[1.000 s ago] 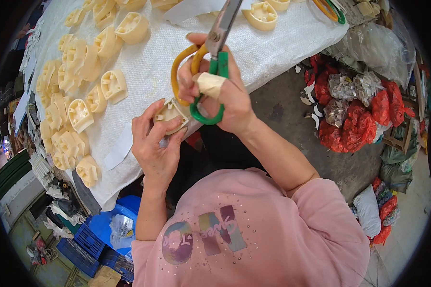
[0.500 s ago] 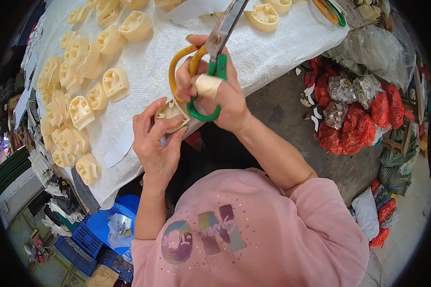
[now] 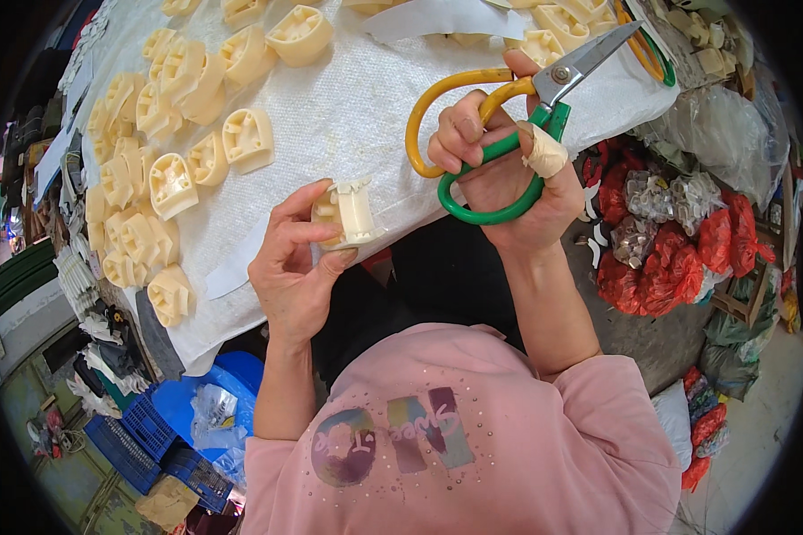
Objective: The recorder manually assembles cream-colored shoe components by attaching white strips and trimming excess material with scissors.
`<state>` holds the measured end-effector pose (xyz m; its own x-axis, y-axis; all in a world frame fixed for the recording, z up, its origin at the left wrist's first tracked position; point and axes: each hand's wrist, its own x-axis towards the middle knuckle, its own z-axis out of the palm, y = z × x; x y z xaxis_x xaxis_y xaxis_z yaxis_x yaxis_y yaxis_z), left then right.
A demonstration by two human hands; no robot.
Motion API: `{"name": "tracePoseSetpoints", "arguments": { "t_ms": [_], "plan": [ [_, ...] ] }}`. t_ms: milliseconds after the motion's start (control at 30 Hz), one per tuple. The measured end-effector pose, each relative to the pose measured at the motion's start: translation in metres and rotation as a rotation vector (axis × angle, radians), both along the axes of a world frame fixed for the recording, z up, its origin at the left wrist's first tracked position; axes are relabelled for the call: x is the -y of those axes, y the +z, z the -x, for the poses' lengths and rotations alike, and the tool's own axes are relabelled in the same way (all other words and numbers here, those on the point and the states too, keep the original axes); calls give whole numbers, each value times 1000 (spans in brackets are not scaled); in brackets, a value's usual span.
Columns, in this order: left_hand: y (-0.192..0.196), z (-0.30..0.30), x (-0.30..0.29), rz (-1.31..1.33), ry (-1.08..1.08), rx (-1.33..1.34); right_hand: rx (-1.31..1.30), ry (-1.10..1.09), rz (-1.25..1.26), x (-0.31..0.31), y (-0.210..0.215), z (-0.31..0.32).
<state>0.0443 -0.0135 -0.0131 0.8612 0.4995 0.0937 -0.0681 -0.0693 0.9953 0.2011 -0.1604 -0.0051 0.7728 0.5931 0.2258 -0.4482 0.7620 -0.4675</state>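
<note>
My left hand (image 3: pixel 296 267) pinches a cream plastic part (image 3: pixel 355 212) near the table's front edge, its curved side wall turned up. Scissors (image 3: pixel 558 76) with one yellow and one green handle loop rest in my right hand (image 3: pixel 522 178), blades pointing up and right. The scissors are apart from the part. A beige wrap (image 3: pixel 546 153) covers one finger or the thumb of that hand. Similar cream plastic parts (image 3: pixel 248 140) lie scattered and heaped over the left side of the white-covered table (image 3: pixel 375 116).
White strips (image 3: pixel 446 20) lie at the table's far side. A second pair of yellow and green handles (image 3: pixel 656 53) sits at the far right corner. Red plastic bags (image 3: pixel 660 276) and clear bags are piled on the floor at right. A blue basin (image 3: pixel 227 383) and blue crates (image 3: pixel 125 455) stand lower left.
My right hand has moved right with the scissors, away from the left hand. The cream part has been turned in my left hand so its side wall shows.
</note>
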Motion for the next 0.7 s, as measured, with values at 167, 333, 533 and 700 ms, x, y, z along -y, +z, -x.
{"name": "tracePoseSetpoints", "arguments": {
  "t_ms": [167,333,533,700],
  "plan": [
    [1,-4,3,-30,12,6,-21,42,-40,5,-5,-3],
    [2,-6,10,-344,47,-9,-148,96,-113,10,3,-2],
    [6,-14,19,-604,97,-45,-416,170,-265,18,2,-4],
    [7,-17,17,-708,51,-156,-657,183,-352,19,9,-4]
  ]
}}
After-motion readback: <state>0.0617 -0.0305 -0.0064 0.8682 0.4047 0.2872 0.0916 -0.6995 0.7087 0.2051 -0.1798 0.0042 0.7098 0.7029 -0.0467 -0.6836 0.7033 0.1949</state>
